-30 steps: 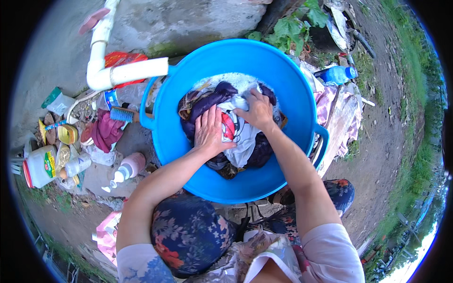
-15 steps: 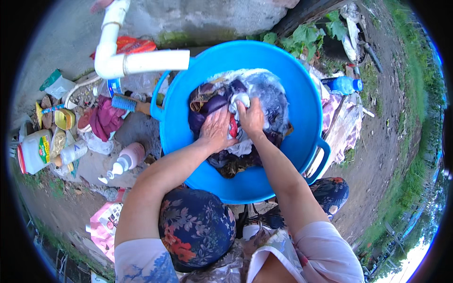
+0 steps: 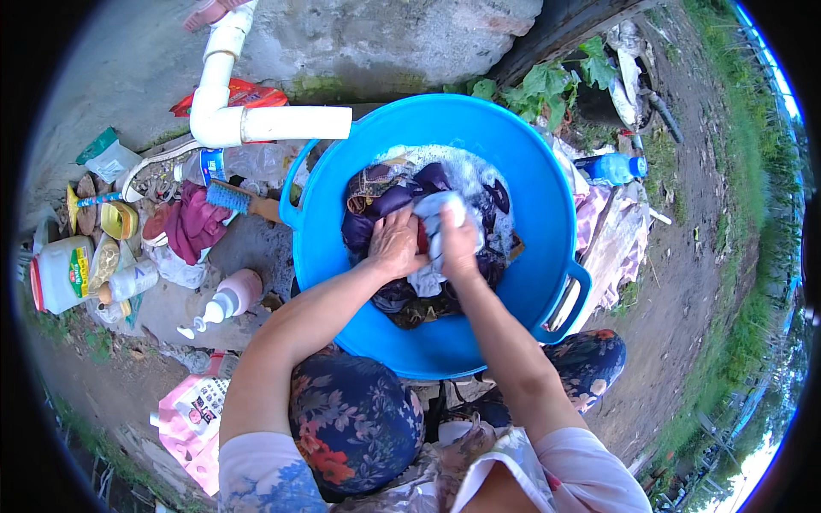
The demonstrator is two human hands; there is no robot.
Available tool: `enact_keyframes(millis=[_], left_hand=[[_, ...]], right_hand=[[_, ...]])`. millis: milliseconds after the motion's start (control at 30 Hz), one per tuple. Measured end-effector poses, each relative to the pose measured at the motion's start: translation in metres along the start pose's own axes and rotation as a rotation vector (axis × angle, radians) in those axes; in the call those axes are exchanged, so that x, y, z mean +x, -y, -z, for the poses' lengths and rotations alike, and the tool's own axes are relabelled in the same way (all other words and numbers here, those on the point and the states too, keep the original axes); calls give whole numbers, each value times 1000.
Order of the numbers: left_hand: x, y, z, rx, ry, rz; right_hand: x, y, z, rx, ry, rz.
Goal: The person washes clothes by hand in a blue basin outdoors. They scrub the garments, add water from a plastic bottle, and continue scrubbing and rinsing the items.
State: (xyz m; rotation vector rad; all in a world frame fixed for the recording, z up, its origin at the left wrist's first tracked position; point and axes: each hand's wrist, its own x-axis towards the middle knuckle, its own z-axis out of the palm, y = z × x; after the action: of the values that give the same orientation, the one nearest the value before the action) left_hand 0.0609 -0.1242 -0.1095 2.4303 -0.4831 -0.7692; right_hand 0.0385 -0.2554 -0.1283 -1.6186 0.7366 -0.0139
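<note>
A big blue plastic tub (image 3: 530,171) stands on the ground before me, holding soapy water and a heap of dark purple and patterned laundry (image 3: 385,192). Both my hands are in the tub, close together. My left hand (image 3: 395,244) grips a wet white cloth (image 3: 436,222) with a bit of red cloth under it. My right hand (image 3: 457,244) is closed on the same white cloth from the right. My knees in flowered trousers show below the tub.
A white plastic pipe (image 3: 256,124) ends over the tub's left rim. Left of the tub lie a blue scrubbing brush (image 3: 229,198), a maroon rag (image 3: 192,224), a pink pump bottle (image 3: 229,297), a white jug (image 3: 58,274) and other bottles. A blue bottle (image 3: 609,168) and cloths lie right.
My hands have drawn together over the middle of the tub and bunched the white cloth between them; earlier they were spread apart on the laundry.
</note>
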Motion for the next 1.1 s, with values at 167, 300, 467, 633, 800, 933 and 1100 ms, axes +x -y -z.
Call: enact_keyframes(millis=[167, 300, 467, 633, 800, 933, 1100], left_hand=[[8, -11, 23, -442, -623, -97], [-10, -25, -7, 176, -234, -758], [-16, -16, 11, 57, -221, -223], [-4, 49, -73, 677, -387, -369], [-7, -2, -7, 172, 153, -22], [-7, 0, -5, 223, 182, -1], [-4, 46, -66, 492, -167, -190]], right_hand=[[33, 73, 48, 369, 344, 1], [50, 53, 77, 20, 92, -195], [-3, 27, 71, -485, 184, 55], [-77, 0, -8, -853, 44, 673], [35, 26, -3, -724, 92, 115], [11, -5, 37, -502, -43, 352], [-39, 1, -1, -834, 11, 284]])
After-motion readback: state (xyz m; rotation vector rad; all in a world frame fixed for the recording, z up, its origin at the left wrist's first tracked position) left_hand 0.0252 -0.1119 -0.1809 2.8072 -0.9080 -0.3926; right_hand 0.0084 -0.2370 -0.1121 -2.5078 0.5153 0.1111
